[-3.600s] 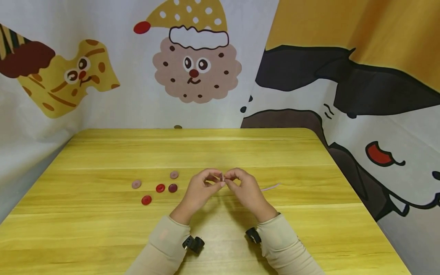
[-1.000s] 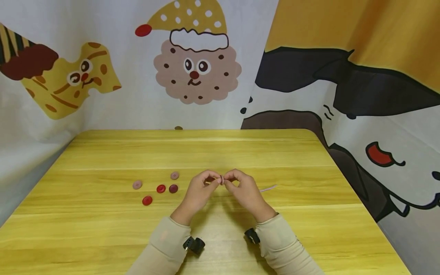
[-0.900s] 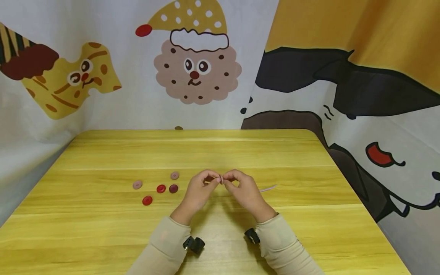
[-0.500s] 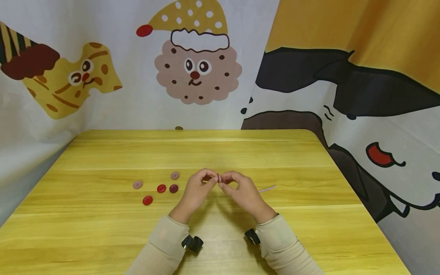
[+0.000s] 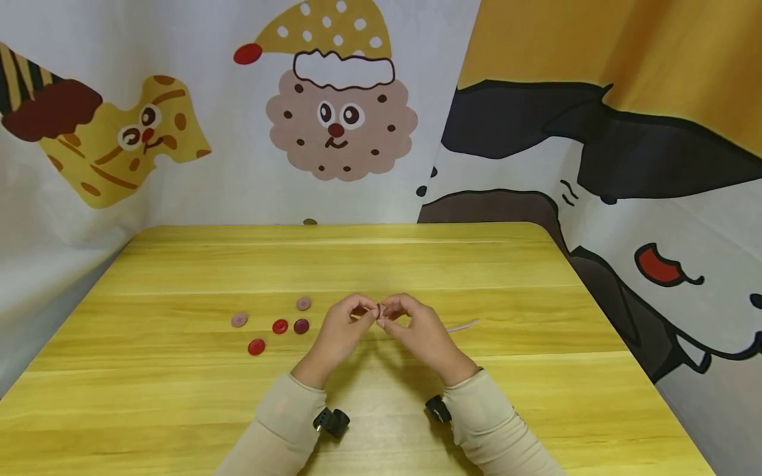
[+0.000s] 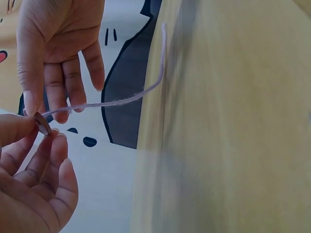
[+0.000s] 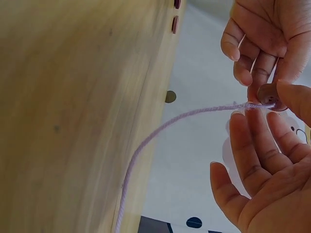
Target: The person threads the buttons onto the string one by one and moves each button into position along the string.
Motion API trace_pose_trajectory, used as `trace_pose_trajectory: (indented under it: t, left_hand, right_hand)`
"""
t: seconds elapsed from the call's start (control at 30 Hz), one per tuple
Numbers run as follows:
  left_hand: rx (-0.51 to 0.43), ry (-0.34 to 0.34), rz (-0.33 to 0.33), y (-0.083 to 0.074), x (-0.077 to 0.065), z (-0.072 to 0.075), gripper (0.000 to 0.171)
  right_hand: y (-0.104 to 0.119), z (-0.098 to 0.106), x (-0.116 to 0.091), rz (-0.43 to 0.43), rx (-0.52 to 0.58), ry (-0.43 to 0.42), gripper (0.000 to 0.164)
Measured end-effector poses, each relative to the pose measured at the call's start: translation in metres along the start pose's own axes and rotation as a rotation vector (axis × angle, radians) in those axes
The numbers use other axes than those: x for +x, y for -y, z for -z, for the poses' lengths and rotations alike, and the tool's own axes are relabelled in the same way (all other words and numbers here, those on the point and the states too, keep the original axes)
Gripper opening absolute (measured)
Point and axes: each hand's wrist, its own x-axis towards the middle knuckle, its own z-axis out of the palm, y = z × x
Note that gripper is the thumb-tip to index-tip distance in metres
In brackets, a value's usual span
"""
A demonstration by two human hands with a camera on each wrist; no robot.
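While the rest of the table (image 5: 178, 410) goes untouched, all the work I can see is up at the fingertips, where a small brownish-red button (image 6: 43, 124) and a length of lilac yarn (image 7: 180, 118) meet, raised off the wood. The left hand (image 5: 342, 328) has the button's edge pinched between thumb and forefinger, its other fingers loosely bent. The right hand (image 5: 424, 330) comes close in against it, thumb and forefinger nearly together and seemingly nipping the yarn right by the button, the remaining fingers half spread; the tail trails out beyond that hand.

I'd judge this to be the threading step, though from here I can't tell whether the end is through a hole. If so, the next move calls for a steady button and a fresh grip on whatever end shows, then a gentle pull.

I see no container: two dusty-pink buttons (image 5: 239, 320), two red buttons (image 5: 256, 347) and one maroon button (image 5: 301, 326) lie loose on the wood, left of the hands
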Motion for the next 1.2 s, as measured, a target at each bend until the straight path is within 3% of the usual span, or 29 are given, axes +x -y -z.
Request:
trace_pose_trajectory:
  t: [0.5, 1.2]
  left_hand:
    - [0.15, 0.027, -0.07, -0.004, -0.002, -0.006, 0.005]
    - [0.066, -0.006, -0.021, -0.002, -0.002, -0.001, 0.006]
  right_hand:
    - [-0.001, 0.004, 0.0, 0.027, -0.079, 0.056, 0.021]
    - [-0.009, 0.013, 0.001, -0.029, -0.102, 0.126, 0.018]
